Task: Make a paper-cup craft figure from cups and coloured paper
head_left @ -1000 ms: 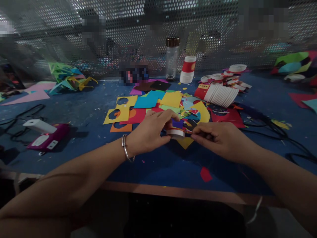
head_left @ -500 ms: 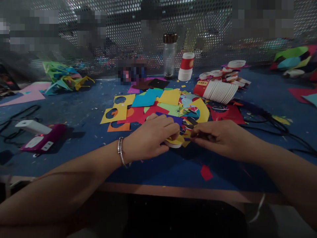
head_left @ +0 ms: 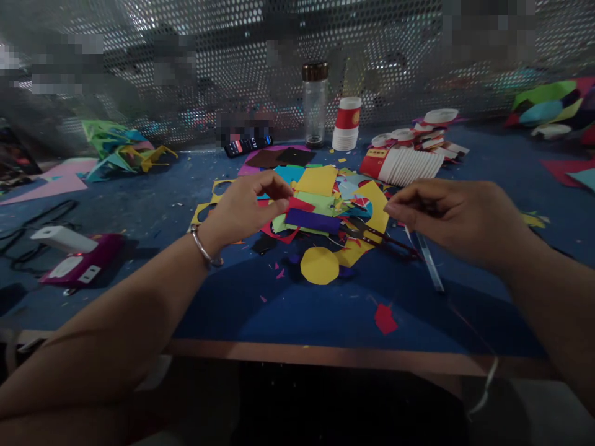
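Note:
Over the left side of the paper scraps hovers my left hand [head_left: 253,207], thumb and fingers apart and holding nothing. Next to it lie a red paper piece [head_left: 301,204] and a purple paper strip [head_left: 312,220]. My right hand [head_left: 446,217] is raised at the right, thumb and index fingertips pinched; whether anything thin is between them is hidden. Below its fingertips, scissors [head_left: 367,232] with dark handles lie on the scraps. A yellow, roughly round paper disc [head_left: 320,266] is in front of the pile. A clear stick [head_left: 431,266] lies under my right hand.
White paper cups [head_left: 411,167] lie nested on their side, and another cup stack [head_left: 348,124] stands by a glass bottle [head_left: 315,105]. A phone [head_left: 248,145] is at the back. Left are a purple power strip [head_left: 86,260] and cables. A red scrap [head_left: 385,318] lies near the edge.
My right hand has let go of the scissors and moved up and right. My left hand has released the yellow disc and moved up and left.

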The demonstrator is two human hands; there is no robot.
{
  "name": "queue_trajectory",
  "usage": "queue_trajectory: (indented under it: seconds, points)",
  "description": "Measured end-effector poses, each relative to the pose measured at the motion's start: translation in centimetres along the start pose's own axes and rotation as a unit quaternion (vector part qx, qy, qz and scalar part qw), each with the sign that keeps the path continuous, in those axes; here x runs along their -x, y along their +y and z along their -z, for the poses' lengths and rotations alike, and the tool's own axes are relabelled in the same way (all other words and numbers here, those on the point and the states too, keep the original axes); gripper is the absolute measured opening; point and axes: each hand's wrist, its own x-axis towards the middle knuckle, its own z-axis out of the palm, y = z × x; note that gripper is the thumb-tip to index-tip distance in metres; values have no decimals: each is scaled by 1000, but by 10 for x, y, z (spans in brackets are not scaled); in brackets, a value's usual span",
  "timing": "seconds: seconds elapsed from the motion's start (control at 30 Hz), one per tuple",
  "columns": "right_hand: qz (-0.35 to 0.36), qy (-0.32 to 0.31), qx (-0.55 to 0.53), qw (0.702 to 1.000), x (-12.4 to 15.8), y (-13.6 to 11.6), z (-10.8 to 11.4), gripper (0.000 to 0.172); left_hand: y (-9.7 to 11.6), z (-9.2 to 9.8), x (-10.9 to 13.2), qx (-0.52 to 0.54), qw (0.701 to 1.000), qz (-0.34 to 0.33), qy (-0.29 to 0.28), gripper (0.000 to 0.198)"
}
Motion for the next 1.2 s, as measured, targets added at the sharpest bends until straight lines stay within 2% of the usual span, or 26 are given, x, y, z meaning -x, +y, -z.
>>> queue_trajectory:
  seconds: [0.1,0.17,0.23,0.33,0.37,0.43,0.5,0.53,0.6,0.73,0.87,1.0,1.1,1.2]
  points:
    - [22,-48,20,998,-3,8,0,24,17,-13,10,-22,998,-37,-52,18]
    - [37,-84,40,995,-4,12,-1,26,26,-16,15,-45,995,-68,-64,22]
    - [46,-120,60,990,-5,15,-2,28,27,-12,14,-49,996,-62,-44,21]
    - [56,-176,87,979,-8,22,-3,28,13,5,7,-60,998,-25,-26,16]
    - [56,-191,95,975,-9,24,-3,27,7,12,5,-67,996,-13,-50,16]
    - [50,-207,105,971,-10,27,-4,24,-4,24,3,-83,985,6,-149,18]
    - [45,-213,106,970,-11,29,-4,22,-10,30,3,-105,966,1,-236,18]
    - [44,-213,107,970,-11,30,-4,22,-10,30,4,-116,959,-8,-259,20]
    - [44,-210,114,970,-12,30,-3,24,-7,25,7,-127,958,-35,-255,30]
    - [39,-214,128,968,-12,28,-1,28,14,-3,15,-66,976,-107,-178,50]
    - [33,-221,132,966,-13,30,-1,26,36,-22,25,-49,967,-141,-204,61]
    - [25,-190,145,971,-9,31,-3,24,41,-14,30,-45,955,-153,-250,50]
    - [27,-167,189,967,-5,27,-4,19,39,-6,30,-30,943,-166,-286,57]
    - [44,-158,240,957,-3,20,-3,16,37,-8,27,-13,950,-167,-262,56]
